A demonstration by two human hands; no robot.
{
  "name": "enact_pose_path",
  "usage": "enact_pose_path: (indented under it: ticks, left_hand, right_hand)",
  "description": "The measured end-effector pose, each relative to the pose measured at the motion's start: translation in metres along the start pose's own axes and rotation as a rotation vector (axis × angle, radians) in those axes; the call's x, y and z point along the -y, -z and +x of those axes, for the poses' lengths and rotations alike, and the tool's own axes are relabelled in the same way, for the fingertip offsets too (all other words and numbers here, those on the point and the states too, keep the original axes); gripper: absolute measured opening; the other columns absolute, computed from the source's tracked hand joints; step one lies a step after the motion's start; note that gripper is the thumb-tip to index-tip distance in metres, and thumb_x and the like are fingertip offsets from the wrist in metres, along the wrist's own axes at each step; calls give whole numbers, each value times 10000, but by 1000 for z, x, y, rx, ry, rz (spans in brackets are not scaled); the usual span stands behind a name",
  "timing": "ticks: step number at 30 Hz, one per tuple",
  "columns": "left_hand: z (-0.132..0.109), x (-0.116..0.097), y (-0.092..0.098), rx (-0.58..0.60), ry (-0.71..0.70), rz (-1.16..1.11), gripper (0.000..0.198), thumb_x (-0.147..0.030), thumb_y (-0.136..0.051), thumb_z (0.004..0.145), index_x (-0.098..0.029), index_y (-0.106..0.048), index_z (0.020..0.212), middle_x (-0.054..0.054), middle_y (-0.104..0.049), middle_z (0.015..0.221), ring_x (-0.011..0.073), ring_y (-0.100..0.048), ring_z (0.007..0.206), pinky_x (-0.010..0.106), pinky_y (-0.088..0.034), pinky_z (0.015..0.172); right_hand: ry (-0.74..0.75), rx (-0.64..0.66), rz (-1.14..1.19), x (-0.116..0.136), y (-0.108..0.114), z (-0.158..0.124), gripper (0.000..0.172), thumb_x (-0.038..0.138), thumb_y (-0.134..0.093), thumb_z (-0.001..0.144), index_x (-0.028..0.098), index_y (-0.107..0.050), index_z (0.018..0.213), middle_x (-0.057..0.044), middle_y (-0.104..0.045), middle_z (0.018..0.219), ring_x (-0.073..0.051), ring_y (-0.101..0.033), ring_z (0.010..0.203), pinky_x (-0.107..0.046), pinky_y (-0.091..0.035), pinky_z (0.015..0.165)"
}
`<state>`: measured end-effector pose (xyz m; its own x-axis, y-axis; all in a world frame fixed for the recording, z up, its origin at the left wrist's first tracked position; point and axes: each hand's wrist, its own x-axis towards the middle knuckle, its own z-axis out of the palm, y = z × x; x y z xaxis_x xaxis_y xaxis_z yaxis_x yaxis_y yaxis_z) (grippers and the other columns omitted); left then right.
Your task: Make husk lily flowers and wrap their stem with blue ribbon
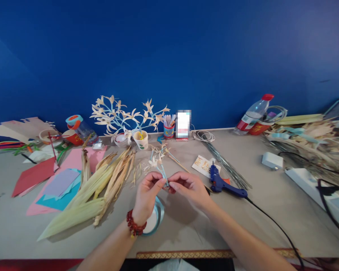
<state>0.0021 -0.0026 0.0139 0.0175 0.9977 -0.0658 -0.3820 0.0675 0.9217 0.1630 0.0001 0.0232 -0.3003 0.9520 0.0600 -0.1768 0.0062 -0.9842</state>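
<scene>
My left hand (149,194), with red beads at the wrist, pinches a light blue stem (164,174) between thumb and fingers. Pale, husk-like flowers (156,161) top this stem. Right beside it, my right hand (190,188) has thumb and fingers closed at the stem's lower end; whether tape is also between them is hidden. Below my left hand lies a roll of light blue tape (160,215), partly covered by the hand and wrist. A blue glue gun (222,182) rests to the right of my right hand.
Dried corn husks (93,184) and coloured paper (35,175) lie on the left. Finished flower branches (115,116) stand in cups at the back. Metal wires (226,162), a tilted bottle (251,114), a power strip (313,188) and a husk pile (307,139) are rightward.
</scene>
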Motion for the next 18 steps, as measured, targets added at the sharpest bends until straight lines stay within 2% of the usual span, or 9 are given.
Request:
enact_pose_path:
  ticks: [5,9,18]
  left_hand:
    - [0,1,1,-45,-55,39,192,-285,-793,716,-162,-656,770,-8,-632,727,110,-577,680,226,-481,663]
    - [-1,3,0,-68,-72,62,189,-285,-789,717,-162,-655,768,0,-634,747,119,-583,711,231,-485,680]
    - [-3,5,-3,-58,-59,0,194,-278,-805,700,-175,-656,768,-15,-622,765,109,-581,704,226,-491,671]
  right_hand:
    - [92,-46,-206,-5,-3,-2,161,315,-713,816,197,-696,924,-51,-725,838,-188,-690,754,-311,-553,710]
    - [149,-99,-358,-2,-8,-5,102,279,-680,832,200,-694,894,-48,-729,807,-184,-686,709,-294,-545,668]
    - [136,-177,-312,-1,-15,-9,83,282,-661,830,201,-677,829,-41,-716,741,-178,-670,666,-275,-527,608]
